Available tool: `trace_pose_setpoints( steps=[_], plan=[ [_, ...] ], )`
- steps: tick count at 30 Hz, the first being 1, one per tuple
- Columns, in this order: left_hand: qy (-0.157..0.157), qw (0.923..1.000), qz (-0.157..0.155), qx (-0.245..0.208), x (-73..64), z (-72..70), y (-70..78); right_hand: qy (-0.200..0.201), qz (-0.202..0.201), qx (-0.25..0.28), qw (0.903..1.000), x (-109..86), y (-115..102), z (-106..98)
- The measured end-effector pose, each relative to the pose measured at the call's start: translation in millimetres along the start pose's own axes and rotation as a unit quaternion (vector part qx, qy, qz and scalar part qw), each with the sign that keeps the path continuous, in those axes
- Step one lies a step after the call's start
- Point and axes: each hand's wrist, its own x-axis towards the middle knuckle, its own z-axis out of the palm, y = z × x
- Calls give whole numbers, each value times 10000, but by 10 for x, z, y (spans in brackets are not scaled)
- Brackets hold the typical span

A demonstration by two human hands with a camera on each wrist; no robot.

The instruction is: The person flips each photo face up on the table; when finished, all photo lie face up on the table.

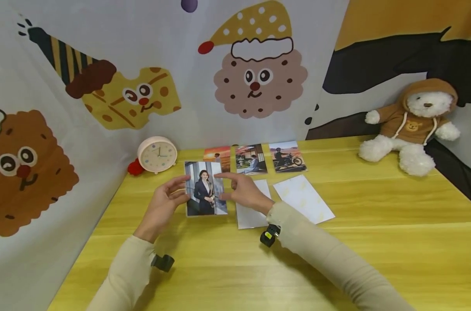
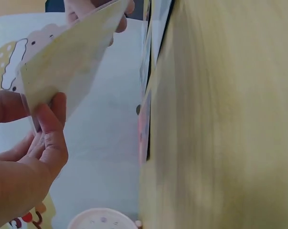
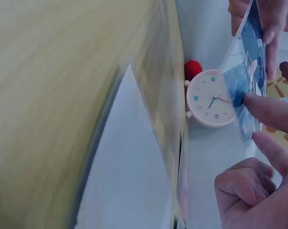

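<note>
Both hands hold up a glossy photo (image 1: 206, 190) of a person in a dark suit, its picture side toward the head camera. The left hand (image 1: 163, 203) pinches its left edge, with thumb and fingertips on both faces in the left wrist view. At the opposite edge, the right hand (image 1: 245, 192) grips with thumb and index finger, the other fingers curled in the right wrist view. A pale back (image 2: 69, 62) of the photo faces the left wrist camera. Below the right hand lies a white card (image 1: 251, 216), partly covered; another white card (image 1: 305, 198) lies right of it.
Along the wall lie a sunset photo (image 1: 224, 157), partly hidden, a garden photo (image 1: 252, 159) and a motorcycle photo (image 1: 288, 157). A pink clock (image 1: 157, 154) stands back left beside a red ball (image 1: 135, 167). At the right sits a white teddy bear (image 1: 414, 125) in a brown hoodie.
</note>
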Motion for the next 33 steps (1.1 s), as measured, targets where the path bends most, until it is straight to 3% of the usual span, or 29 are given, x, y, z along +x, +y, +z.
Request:
trace_pose_setpoints(
  steps=[6,10,16,23,33],
  plan=[
    [-111,9983,-42,-577,16,-65,-82,-126,-58,815,9966,-33,54,-36],
    [-291,9967,-161,-742,38,-93,-148,-156,33,1065,9942,-54,61,-31],
    [-125,9997,-223,40,61,-112,-236,118,188,1101,9937,-73,39,1],
    [-132,9953,-247,924,75,-130,-267,132,333,951,9948,-77,25,44],
    [-307,9895,-315,1374,19,-116,-236,-126,694,565,9959,-69,65,105]
  ],
)
